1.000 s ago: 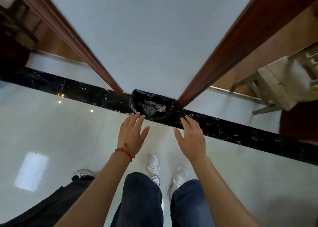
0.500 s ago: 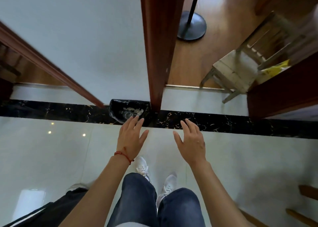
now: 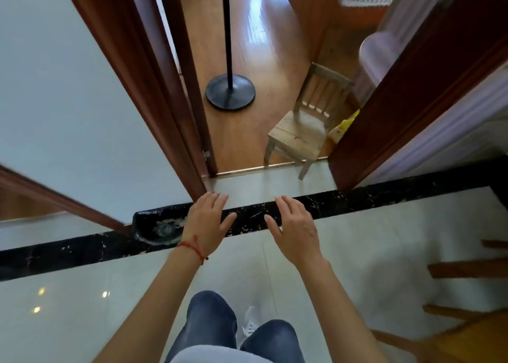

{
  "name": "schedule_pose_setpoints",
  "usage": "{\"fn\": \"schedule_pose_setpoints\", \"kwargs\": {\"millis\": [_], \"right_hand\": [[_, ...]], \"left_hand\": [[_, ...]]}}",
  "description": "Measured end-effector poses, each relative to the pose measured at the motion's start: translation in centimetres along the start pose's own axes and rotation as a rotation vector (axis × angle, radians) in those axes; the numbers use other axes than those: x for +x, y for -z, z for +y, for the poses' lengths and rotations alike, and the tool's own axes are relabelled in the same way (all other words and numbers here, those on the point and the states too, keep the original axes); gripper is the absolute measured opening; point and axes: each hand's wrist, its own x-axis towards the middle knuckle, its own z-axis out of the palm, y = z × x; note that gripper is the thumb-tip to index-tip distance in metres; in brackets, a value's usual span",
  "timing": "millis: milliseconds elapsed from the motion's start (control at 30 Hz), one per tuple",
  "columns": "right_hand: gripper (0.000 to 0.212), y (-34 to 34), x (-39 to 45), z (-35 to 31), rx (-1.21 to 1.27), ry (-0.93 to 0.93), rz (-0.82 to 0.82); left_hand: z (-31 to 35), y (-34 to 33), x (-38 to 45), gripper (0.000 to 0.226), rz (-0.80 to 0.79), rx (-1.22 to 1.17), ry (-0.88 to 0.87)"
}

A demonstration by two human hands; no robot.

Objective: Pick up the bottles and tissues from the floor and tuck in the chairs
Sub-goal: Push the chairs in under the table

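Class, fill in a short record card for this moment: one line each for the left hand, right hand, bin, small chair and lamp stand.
left hand: open, empty, red string at wrist
right hand: open, empty
bin: black-lined, by the wall, holds a bottle and tissues
small chair: wooden, in the doorway
lamp stand: round black base on the wooden floor

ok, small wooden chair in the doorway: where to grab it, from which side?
Probably the top rail of the small wooden chair's backrest. The chair stands upright on the wood floor with its seat facing the person and its slatted back on the far side, so reach over the seat from the front, likely with the right hand. Both hands hold nothing; the left hand is further off.
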Motion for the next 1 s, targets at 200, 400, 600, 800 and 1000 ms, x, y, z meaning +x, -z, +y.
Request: {"fn": "schedule_pose_setpoints", "kwargs": {"millis": [200,400,600,800,1000], "right_hand": [[0.049,4.5,-1.6,2.0,-0.029,-0.182,0.112],[0.061,7.6,-5.3,3.8,-0.038,-0.408,0.210],[0.053,9.4,-11.1,4.7,-0.030,-0.643,0.236],[0.055,9.7,-18.0,4.6,0.002,-0.903,0.281],[0.054,10.2,-25.1,4.0,0.035,-1.086,0.343]], "left_hand": [[4.0,1.9,2.6,0.046,-0.070,0.041,-0.207],[7.8,2.4,5.7,0.051,-0.098,0.034,-0.419],[13.8,1.8,5.0,0.052,-0.165,0.030,-0.643],[19.5,-0.5,2.0,0.052,-0.275,0.045,-0.871],[24.4,-2.0,-3.2,0.054,-0.372,0.035,-1.058]]}}
